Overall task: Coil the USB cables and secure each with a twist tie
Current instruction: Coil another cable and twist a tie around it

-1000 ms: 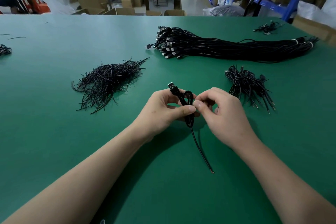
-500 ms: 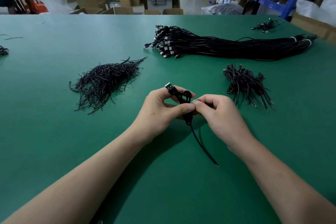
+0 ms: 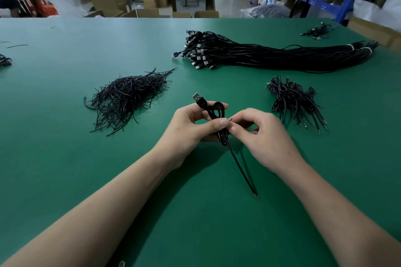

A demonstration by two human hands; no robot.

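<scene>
My left hand [image 3: 191,128] grips a coiled black USB cable [image 3: 217,112] at its middle, thumb pressed across the loops. The plug [image 3: 198,98] sticks up to the left and a loose tail [image 3: 243,171] trails down onto the green table. Just right of the coil, my right hand [image 3: 267,136] pinches the short end of a twist tie [image 3: 230,119] at the coil's waist. A heap of black twist ties [image 3: 128,97] lies to the left. A pile of coiled, tied cables [image 3: 293,99] lies to the right.
A long bundle of uncoiled USB cables [image 3: 271,54] stretches across the far right of the green table [image 3: 65,158]. A few more cables [image 3: 318,31] lie at the far right corner, and a small clump [image 3: 4,60] at the left edge. Boxes and shelves stand beyond.
My right hand's fingers have shifted at the coil's waist, and the twist tie's end now shows between the thumbs. The cable's tail swung slightly. The coil stays in my left hand.
</scene>
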